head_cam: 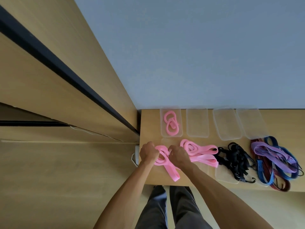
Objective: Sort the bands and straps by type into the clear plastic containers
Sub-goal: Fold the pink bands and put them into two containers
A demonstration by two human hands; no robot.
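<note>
Coiling a pink band (pixel 162 156), gripped by both hands' curled fingers (pixel 154 151); placement in the leftmost container (pixel 171 134) is judged next.

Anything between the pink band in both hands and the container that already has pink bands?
Nothing visible. The pink band, held by the left hand and right hand, lies just in front of the leftmost container; only bare table lies between. The other pink bands lie to the right, off that path.

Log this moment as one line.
left hand: grips pink band | right hand: grips it too | leftmost container: pink bands inside
</note>
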